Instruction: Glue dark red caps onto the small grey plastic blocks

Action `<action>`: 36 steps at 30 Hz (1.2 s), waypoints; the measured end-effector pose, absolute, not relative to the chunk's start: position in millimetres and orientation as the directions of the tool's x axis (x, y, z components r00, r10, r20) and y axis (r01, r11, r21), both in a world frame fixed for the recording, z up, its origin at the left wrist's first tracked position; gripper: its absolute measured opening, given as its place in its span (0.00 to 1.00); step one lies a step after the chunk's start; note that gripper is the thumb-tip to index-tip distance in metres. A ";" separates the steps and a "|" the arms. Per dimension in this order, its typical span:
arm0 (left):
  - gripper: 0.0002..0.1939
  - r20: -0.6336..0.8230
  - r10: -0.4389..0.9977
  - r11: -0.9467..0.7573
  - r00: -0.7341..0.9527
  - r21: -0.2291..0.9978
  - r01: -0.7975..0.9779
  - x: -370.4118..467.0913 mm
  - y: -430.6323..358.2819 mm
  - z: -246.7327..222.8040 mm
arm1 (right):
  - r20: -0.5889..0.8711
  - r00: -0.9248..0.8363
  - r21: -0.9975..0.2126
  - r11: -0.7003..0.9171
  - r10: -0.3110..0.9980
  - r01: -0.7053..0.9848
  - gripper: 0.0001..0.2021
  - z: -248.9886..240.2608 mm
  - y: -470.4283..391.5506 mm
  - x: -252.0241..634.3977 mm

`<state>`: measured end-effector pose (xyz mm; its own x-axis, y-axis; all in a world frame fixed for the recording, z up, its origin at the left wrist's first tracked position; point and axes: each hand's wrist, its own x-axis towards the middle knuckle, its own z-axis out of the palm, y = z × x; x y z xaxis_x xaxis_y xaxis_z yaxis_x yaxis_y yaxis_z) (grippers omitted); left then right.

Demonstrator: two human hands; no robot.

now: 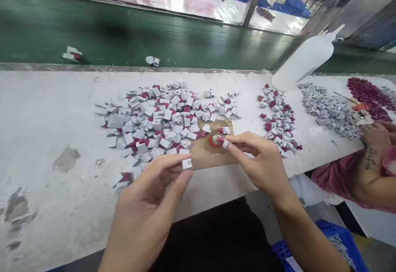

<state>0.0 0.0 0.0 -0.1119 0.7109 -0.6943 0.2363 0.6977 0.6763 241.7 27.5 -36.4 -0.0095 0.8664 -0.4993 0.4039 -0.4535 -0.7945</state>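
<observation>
My left hand (154,202) pinches a small white plastic block (187,164) between thumb and forefinger, just above the table. Between the fingertips of my right hand (260,156) is a white and dark red plastic piece (225,142). Its red end is over a small round dish with a red rim (214,140), and I cannot tell whether they touch. The dish sits on a brown cardboard piece (201,159). A big heap of white and dark red pieces (154,119) lies beyond my left hand.
A white squeeze bottle (305,59) stands tilted at the back right. Nearby lie a smaller mixed pile (278,119), a grey-white pile (328,109) and a dark red pile (368,99). A co-worker's arm (374,160) reaches in at right. A green belt (123,41) runs behind; a blue crate (340,239) sits below.
</observation>
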 end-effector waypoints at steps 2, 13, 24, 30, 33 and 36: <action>0.09 -0.727 0.679 0.731 -0.101 0.656 0.187 6.3 2.1 -8.3 | -0.497 0.014 -0.794 -0.461 0.868 0.397 0.07 -36.4 28.9 241.6; 0.06 -0.771 0.633 0.771 0.073 0.619 -0.151 47.5 28.0 -30.2 | -0.671 -0.041 -0.719 -0.663 0.741 -0.211 0.08 -35.3 19.3 242.7; 0.06 -0.758 0.635 0.770 0.150 0.604 -0.206 52.7 27.1 -34.5 | -0.644 -0.066 -0.747 -0.646 0.762 -0.157 0.09 -33.5 18.7 247.7; 0.05 -0.726 0.648 0.759 0.231 0.639 -0.123 47.5 21.2 -29.4 | -0.638 -0.147 -0.764 -0.646 0.756 -0.007 0.10 -25.2 24.0 252.7; 0.04 -0.699 0.670 0.730 0.250 0.681 -0.053 43.1 22.6 -20.8 | -0.624 -0.175 -0.773 -0.634 0.761 0.001 0.09 -20.7 25.6 255.1; 0.04 -0.674 0.677 0.696 0.295 0.717 0.043 38.0 29.5 -11.2 | -0.614 -0.181 -0.780 -0.626 0.769 -0.015 0.07 -16.4 23.3 256.1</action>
<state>38.0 29.5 -11.2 0.2947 0.6770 -0.6744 0.0425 0.6958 0.7170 256.1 23.3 -16.4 -0.1809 0.7686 -0.6136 -0.0155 -0.6260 -0.7797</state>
